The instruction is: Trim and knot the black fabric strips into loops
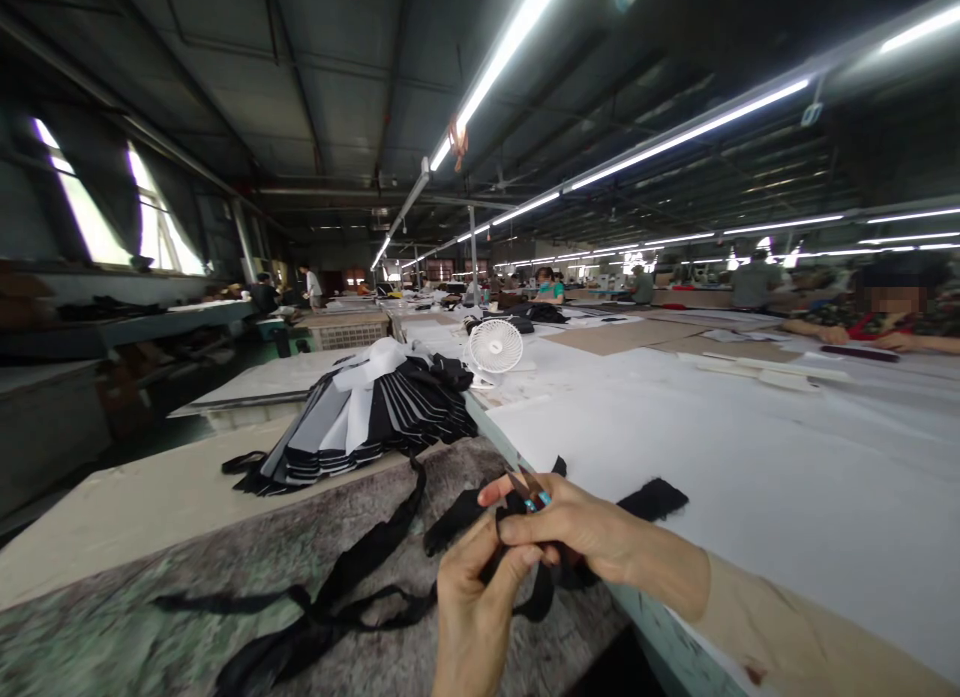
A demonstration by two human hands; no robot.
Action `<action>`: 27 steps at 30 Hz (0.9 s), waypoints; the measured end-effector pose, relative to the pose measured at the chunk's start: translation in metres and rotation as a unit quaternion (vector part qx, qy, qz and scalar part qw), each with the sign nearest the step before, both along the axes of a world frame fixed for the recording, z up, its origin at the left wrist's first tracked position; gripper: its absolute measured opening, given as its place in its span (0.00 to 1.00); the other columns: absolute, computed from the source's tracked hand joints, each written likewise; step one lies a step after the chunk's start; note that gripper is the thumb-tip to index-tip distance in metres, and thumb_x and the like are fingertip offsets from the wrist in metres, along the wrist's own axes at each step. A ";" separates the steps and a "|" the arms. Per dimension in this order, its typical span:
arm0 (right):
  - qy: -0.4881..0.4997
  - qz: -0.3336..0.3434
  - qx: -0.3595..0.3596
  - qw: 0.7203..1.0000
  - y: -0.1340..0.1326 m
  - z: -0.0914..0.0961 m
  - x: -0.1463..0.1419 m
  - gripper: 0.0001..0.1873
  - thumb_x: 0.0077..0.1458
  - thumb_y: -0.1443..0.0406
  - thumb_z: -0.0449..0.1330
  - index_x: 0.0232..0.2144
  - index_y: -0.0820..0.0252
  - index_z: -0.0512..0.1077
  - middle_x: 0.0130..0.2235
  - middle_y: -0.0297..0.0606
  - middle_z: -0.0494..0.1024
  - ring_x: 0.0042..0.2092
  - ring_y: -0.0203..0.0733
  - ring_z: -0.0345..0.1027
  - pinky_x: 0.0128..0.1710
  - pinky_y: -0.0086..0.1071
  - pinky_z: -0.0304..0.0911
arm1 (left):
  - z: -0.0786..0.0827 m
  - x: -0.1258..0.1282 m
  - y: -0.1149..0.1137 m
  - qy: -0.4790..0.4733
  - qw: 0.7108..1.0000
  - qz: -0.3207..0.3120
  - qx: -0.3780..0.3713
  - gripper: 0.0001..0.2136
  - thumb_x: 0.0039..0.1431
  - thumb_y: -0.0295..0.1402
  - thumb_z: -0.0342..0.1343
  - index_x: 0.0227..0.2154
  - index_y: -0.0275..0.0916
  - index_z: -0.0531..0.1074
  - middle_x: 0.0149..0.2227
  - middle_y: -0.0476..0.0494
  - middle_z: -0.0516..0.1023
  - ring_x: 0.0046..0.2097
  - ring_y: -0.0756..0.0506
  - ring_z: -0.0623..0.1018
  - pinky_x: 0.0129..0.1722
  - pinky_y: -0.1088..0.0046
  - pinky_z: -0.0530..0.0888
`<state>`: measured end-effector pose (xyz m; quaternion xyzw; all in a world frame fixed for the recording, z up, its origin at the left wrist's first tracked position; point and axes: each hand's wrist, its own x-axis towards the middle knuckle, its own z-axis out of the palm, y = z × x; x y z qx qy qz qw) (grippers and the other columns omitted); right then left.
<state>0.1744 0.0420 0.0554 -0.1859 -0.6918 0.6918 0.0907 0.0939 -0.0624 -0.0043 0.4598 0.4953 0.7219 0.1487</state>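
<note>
The black strip (540, 589) is at the centre of my view, between both hands, its loose end hanging below the right. My left hand (476, 583) has its thumb and forefinger pinched closed on the strip. My right hand (576, 522) is curled, its fingers nearly closed around what look like small snips (520, 480), blades pointing up to eleven o'clock; its thumb presses in near the pinch, but I can't tell whether it grips the fabric too.

I judge the step in hand as close fingerwork on the strip, perhaps trimming. The next move would call for a steady left pinch, with the blades turned clear of the fingertips.

Outward from the hands, tangled black strips (326, 612) lie at nine o'clock on a mottled surface (142, 587). A fanned panel stack (360, 417) sits at ten, a white fan (495, 346) at twelve. A white table (750, 447) stretches from one to three, a black scrap (654, 499) on its near side.
</note>
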 end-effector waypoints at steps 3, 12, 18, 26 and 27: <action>-0.017 0.052 -0.076 0.996 -0.001 -0.002 0.000 0.20 0.39 0.65 0.67 0.37 0.65 0.71 0.18 0.25 0.64 0.16 0.22 0.49 0.16 0.19 0.45 | -0.003 0.001 -0.002 0.008 0.999 0.041 -0.014 0.08 0.51 0.36 0.60 0.24 0.37 0.78 0.24 0.48 0.76 0.29 0.48 0.72 0.31 0.76 0.68; -0.016 0.146 -0.114 0.983 0.007 0.000 0.004 0.21 0.40 0.67 0.67 0.39 0.65 0.71 0.20 0.26 0.66 0.16 0.20 0.47 0.16 0.18 0.46 | 0.004 0.014 -0.008 0.022 0.996 0.085 -0.006 0.12 0.50 0.36 0.60 0.16 0.36 0.73 0.16 0.51 0.67 0.21 0.53 0.64 0.22 0.78 0.61; 0.037 0.182 -0.096 0.978 0.010 0.000 0.006 0.31 0.40 0.58 0.70 0.46 0.66 0.67 0.23 0.29 0.68 0.19 0.23 0.54 0.18 0.19 0.49 | -0.002 0.015 -0.006 -0.087 0.993 0.076 -0.004 0.14 0.49 0.40 0.61 0.15 0.36 0.72 0.15 0.51 0.66 0.21 0.54 0.62 0.22 0.79 0.59; 0.112 0.054 0.049 0.991 -0.016 0.004 0.006 0.21 0.50 0.53 0.62 0.38 0.66 0.67 0.22 0.26 0.62 0.22 0.26 0.53 0.21 0.22 0.50 | -0.012 0.007 -0.003 -0.259 0.965 0.002 0.037 0.15 0.46 0.43 0.63 0.18 0.35 0.70 0.14 0.54 0.63 0.18 0.57 0.56 0.18 0.82 0.53; 0.113 0.029 0.064 0.991 -0.019 0.004 0.005 0.18 0.51 0.56 0.62 0.35 0.65 0.68 0.23 0.27 0.62 0.23 0.26 0.53 0.22 0.22 0.51 | -0.012 0.008 -0.003 -0.240 0.970 0.020 0.034 0.15 0.46 0.43 0.63 0.20 0.35 0.71 0.15 0.54 0.63 0.19 0.56 0.58 0.18 0.82 0.55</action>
